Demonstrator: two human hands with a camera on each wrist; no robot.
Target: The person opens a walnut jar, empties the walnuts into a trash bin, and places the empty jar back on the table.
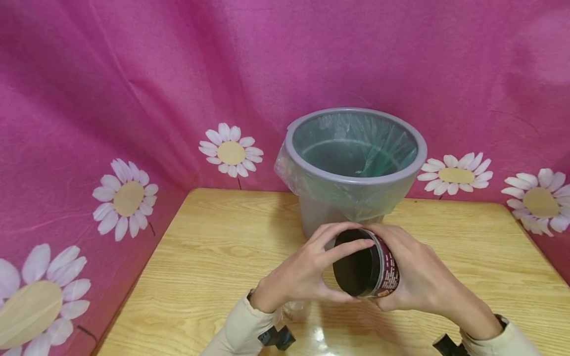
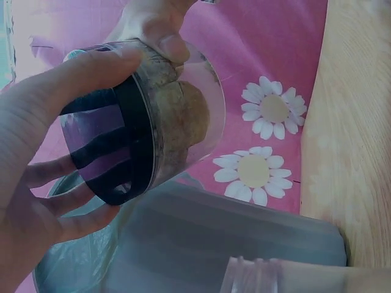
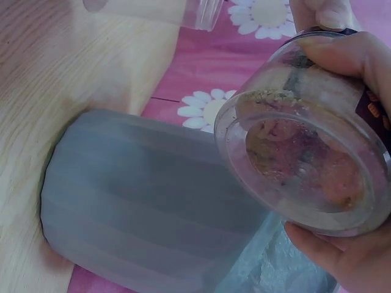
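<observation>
Both hands hold a clear jar (image 1: 388,272) tilted on its side over the table, in front of the bin. Its glossy black lid (image 1: 354,274) faces left, and a dark printed label wraps part of the side. Brownish residue shows through the wall in the left wrist view and around the clear base (image 3: 305,165) in the right wrist view. My left hand (image 1: 307,269) grips the lid, thumb and fingers spread around its rim, with one finger across its face. My right hand (image 1: 420,272) curls around the jar's body.
A grey bin (image 1: 356,180) lined with a thin greenish bag (image 1: 352,198) stands at the back of the wooden table (image 1: 213,247). A clear plastic container with a threaded neck (image 2: 253,278) lies near the left forearm. Pink flowered cloth (image 1: 178,74) hangs behind and at the sides.
</observation>
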